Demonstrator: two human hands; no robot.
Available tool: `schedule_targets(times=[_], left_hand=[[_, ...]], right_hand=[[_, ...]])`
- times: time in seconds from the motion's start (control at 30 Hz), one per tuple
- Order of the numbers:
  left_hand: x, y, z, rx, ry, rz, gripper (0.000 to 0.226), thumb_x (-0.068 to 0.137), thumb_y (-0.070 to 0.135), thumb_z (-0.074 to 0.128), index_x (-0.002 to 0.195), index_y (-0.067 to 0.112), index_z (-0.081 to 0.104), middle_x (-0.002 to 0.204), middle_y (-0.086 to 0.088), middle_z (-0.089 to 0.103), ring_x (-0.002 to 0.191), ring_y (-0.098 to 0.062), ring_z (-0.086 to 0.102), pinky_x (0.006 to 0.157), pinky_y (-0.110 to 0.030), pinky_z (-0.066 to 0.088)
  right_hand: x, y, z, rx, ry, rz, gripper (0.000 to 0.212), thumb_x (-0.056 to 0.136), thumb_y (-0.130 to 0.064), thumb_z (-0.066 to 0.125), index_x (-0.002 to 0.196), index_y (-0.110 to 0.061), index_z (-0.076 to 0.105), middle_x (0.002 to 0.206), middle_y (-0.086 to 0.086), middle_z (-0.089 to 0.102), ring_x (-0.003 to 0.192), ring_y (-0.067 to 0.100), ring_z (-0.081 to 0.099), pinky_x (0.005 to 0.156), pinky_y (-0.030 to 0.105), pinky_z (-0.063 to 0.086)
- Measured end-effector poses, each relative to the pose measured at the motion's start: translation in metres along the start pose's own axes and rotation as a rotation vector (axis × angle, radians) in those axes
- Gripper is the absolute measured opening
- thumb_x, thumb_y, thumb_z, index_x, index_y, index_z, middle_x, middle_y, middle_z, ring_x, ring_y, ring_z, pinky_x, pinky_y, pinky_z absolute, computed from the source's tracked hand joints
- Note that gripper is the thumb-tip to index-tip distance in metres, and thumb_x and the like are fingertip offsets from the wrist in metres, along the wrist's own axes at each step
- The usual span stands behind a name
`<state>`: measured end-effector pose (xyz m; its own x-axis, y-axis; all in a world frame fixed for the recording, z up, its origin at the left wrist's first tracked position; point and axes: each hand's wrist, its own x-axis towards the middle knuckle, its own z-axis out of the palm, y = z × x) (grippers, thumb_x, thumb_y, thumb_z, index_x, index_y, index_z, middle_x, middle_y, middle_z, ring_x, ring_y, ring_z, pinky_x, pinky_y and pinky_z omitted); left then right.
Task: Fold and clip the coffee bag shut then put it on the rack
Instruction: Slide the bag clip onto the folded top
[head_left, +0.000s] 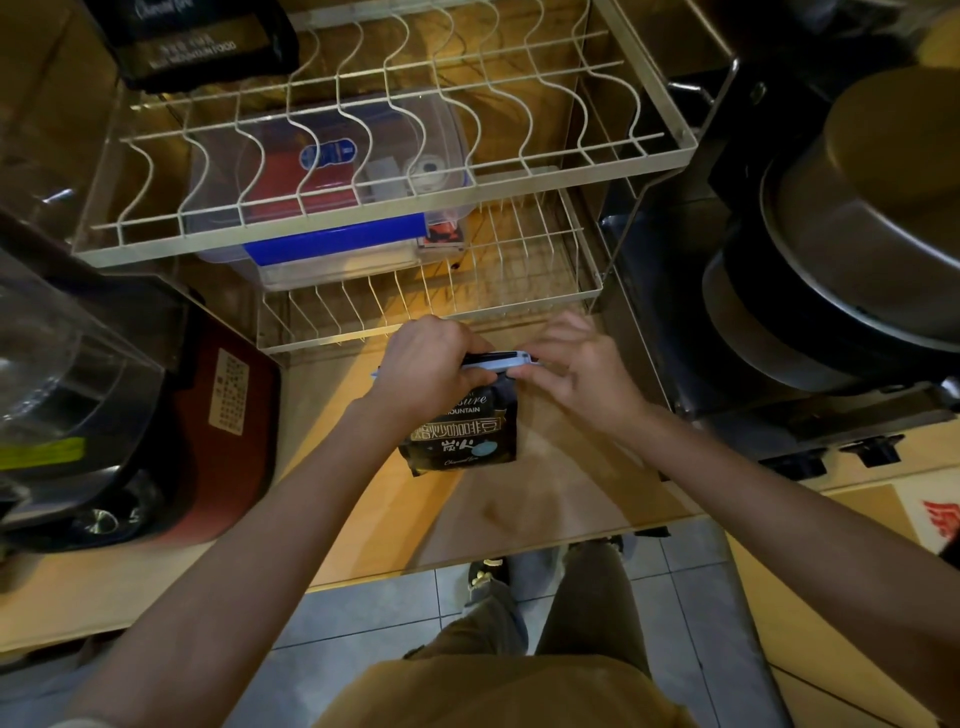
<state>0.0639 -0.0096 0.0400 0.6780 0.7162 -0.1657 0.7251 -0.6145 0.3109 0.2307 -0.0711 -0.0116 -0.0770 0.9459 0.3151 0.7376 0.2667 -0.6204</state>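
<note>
A black coffee bag (464, 434) with white lettering stands upright on the wooden counter (545, 499), just in front of the wire rack (431, 322). Its top is folded over, and a pale blue clip (498, 360) lies across the fold. My left hand (423, 364) grips the clip and the bag's top from the left. My right hand (571, 364) touches the clip's right end with thumb and fingertips; its other fingers are spread.
The two-tier wire rack holds a clear plastic box with a blue lid (332, 218) on its lower shelf. Another black bag (197, 41) lies on top at the back left. Stacked metal pots (852, 234) stand on the right, a glass appliance (67, 374) on the left.
</note>
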Motion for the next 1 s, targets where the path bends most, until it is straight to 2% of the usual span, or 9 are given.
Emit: schedule_targets(times=[0.13, 0.2, 0.33, 0.47, 0.53, 0.63, 0.77, 0.87, 1.0], left_hand=[[0.0, -0.001, 0.002, -0.035, 0.017, -0.011, 0.03, 0.083, 0.03, 0.057, 0.11, 0.019, 0.061, 0.103, -0.006, 0.07, 0.091, -0.026, 0.06, 0.079, -0.046, 0.05], [0.001, -0.002, 0.002, -0.056, 0.02, -0.019, 0.031, 0.083, 0.03, 0.058, 0.111, 0.018, 0.061, 0.104, -0.006, 0.069, 0.092, -0.025, 0.06, 0.08, -0.046, 0.05], [-0.002, -0.003, 0.003, -0.099, 0.029, -0.028, 0.031, 0.082, 0.03, 0.059, 0.112, 0.02, 0.061, 0.107, -0.005, 0.068, 0.094, -0.024, 0.06, 0.081, -0.045, 0.05], [-0.008, -0.009, 0.005, -0.159, 0.033, -0.053, 0.051, 0.076, 0.035, 0.066, 0.124, 0.026, 0.05, 0.122, -0.004, 0.062, 0.108, -0.022, 0.055, 0.089, -0.041, 0.047], [-0.016, -0.021, 0.005, -0.197, 0.037, -0.116, 0.082, 0.066, 0.038, 0.074, 0.135, 0.033, 0.03, 0.137, -0.004, 0.049, 0.124, -0.022, 0.043, 0.099, -0.043, 0.038], [-0.039, -0.047, 0.014, -0.617, 0.084, -0.291, 0.107, 0.056, 0.03, 0.082, 0.14, 0.033, 0.015, 0.145, -0.002, 0.034, 0.131, -0.014, 0.031, 0.103, -0.038, 0.034], [-0.069, -0.071, 0.053, -0.723, -0.144, -0.314, 0.103, 0.039, 0.05, 0.084, 0.128, 0.031, 0.036, 0.13, 0.009, 0.048, 0.122, -0.002, 0.04, 0.092, -0.021, 0.031], [-0.07, -0.079, 0.08, -0.725, -0.199, -0.345, 0.093, 0.052, 0.018, 0.086, 0.131, 0.022, 0.037, 0.127, 0.004, 0.052, 0.126, -0.019, 0.043, 0.094, -0.028, 0.033], [-0.065, -0.076, 0.089, -0.869, -0.134, -0.352, 0.082, 0.043, 0.019, 0.085, 0.116, 0.026, 0.047, 0.109, 0.004, 0.062, 0.108, -0.02, 0.055, 0.099, -0.043, 0.043]], right_hand=[[-0.003, 0.001, 0.006, 0.01, -0.019, 0.08, 0.04, 0.082, -0.035, 0.053, 0.099, -0.001, 0.067, 0.089, 0.014, 0.067, 0.091, 0.016, 0.05, 0.08, 0.028, 0.043], [-0.006, -0.004, 0.007, 0.174, -0.117, 0.287, 0.045, 0.081, -0.038, 0.059, 0.118, -0.013, 0.057, 0.111, 0.007, 0.061, 0.104, 0.016, 0.05, 0.088, 0.036, 0.046], [-0.027, -0.008, 0.023, 0.619, -0.361, 0.622, 0.092, 0.063, -0.019, 0.082, 0.137, -0.027, 0.027, 0.126, -0.011, 0.043, 0.12, 0.005, 0.043, 0.089, 0.017, 0.04], [-0.045, -0.004, 0.049, 0.705, -0.473, 0.579, 0.083, 0.063, 0.011, 0.075, 0.121, -0.03, 0.033, 0.113, -0.017, 0.05, 0.099, -0.019, 0.052, 0.08, 0.003, 0.044], [-0.049, -0.001, 0.057, 0.704, -0.408, 0.611, 0.082, 0.063, 0.009, 0.076, 0.127, -0.024, 0.036, 0.118, -0.008, 0.054, 0.108, -0.006, 0.054, 0.087, 0.011, 0.047], [-0.05, 0.004, 0.062, 0.648, -0.319, 0.644, 0.078, 0.059, 0.001, 0.081, 0.123, -0.022, 0.045, 0.123, 0.004, 0.057, 0.114, 0.014, 0.055, 0.098, 0.033, 0.048], [-0.048, 0.004, 0.064, 0.561, -0.323, 0.656, 0.081, 0.053, -0.003, 0.084, 0.124, -0.017, 0.047, 0.124, 0.007, 0.059, 0.117, 0.021, 0.054, 0.101, 0.047, 0.044], [-0.044, 0.003, 0.062, 0.487, -0.351, 0.651, 0.08, 0.052, -0.004, 0.084, 0.123, -0.012, 0.047, 0.124, 0.01, 0.06, 0.117, 0.024, 0.054, 0.101, 0.048, 0.043], [-0.037, -0.002, 0.055, 0.418, -0.374, 0.618, 0.078, 0.055, -0.001, 0.084, 0.123, -0.008, 0.046, 0.125, 0.011, 0.058, 0.118, 0.023, 0.052, 0.101, 0.04, 0.043]])
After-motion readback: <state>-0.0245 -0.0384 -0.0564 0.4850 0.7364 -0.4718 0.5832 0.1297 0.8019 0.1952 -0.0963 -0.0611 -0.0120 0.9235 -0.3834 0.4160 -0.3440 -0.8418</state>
